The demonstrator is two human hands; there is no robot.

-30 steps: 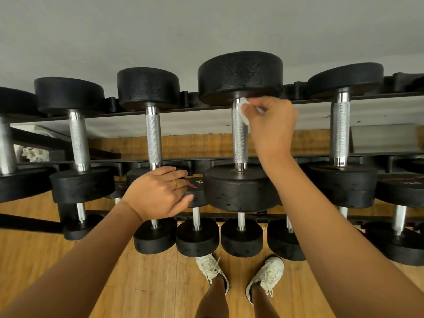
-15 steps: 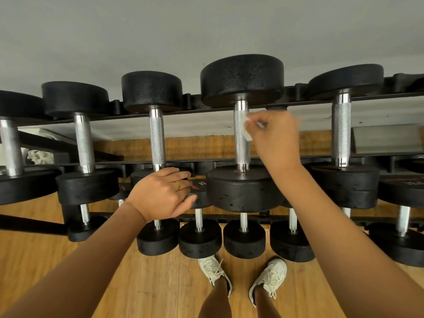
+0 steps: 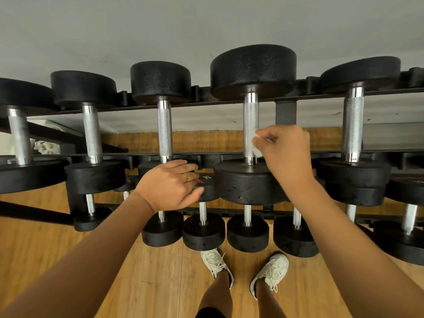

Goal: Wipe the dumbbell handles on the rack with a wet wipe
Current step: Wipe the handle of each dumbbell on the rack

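1. The right hand [image 3: 284,152] has slid down the knurled dumbbell handle [image 3: 250,120]. A second ago it was at the far end, just under the far head. Now it is near the lower end, just above the near head [image 3: 249,182].
2. The wet wipe [image 3: 255,145] has travelled with it. It is a small white fold pinched between the thumb and curled fingertips, and it is pressed against the right side of the handle.
3. The left hand [image 3: 169,187] has stayed put. It rests on the near head of the neighbouring dumbbell [image 3: 164,131] to the left, with fingers laid nearly straight over the black head and the thumb pointing right. It grips nothing. A gold ring [image 3: 186,177] shows on one finger.
4. The rack [image 3: 284,111] is black steel, and five large dumbbells are in view on its upper tier. Each lies across the rails with its chrome handle bridging the gap. The one being wiped is the fourth from the left and has the thickest heads.
5. A lower tier holds a row of smaller dumbbells [image 3: 247,232], standing side by side close together.
6. Below the rack, two white sneakers [image 3: 216,263] stand on the wooden floor [image 3: 68,260].
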